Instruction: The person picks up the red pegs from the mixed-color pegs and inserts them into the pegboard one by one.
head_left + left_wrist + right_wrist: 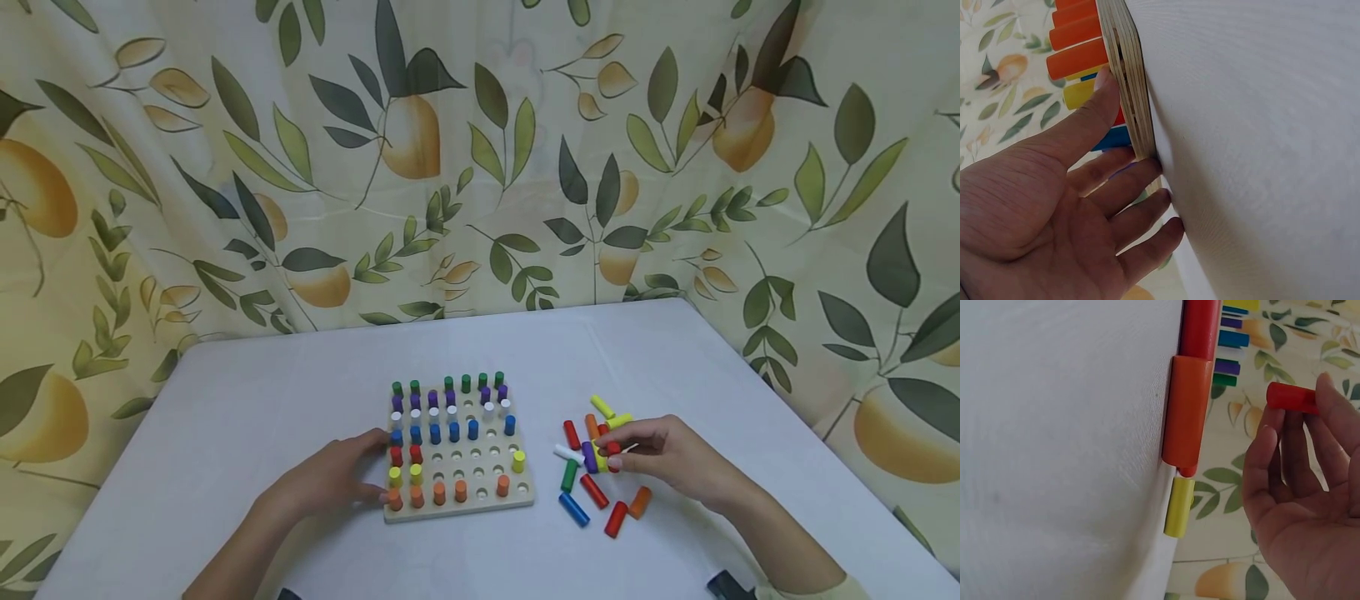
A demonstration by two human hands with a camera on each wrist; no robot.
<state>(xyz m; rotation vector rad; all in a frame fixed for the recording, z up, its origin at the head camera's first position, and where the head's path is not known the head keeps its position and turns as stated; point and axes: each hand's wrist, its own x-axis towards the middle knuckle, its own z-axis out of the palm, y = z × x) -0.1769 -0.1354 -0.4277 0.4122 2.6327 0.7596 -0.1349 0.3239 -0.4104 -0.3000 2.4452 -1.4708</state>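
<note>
A wooden pegboard [480, 507] stands on the white table with rows of green, purple, white, blue, red, yellow and orange pegs. My left hand [333, 473] rests at its left side. In the left wrist view, the thumb touches the board's edge near the orange peg [1077, 59] and yellow peg, while the relaxed fingers lie along the side and the table. To the right of the board, my right hand [678, 458] pinches a red peg [1290, 397] between thumb and fingertips, raised above the table. Below it is a heap of loose pegs.
Loose pegs lie right of the board, among them a blue peg [573, 509], a green peg [569, 476], a white peg [568, 454] and an orange peg [640, 502]. Behind the table [315, 367] hangs a curtain [465, 225] printed with fruit and leaves.
</note>
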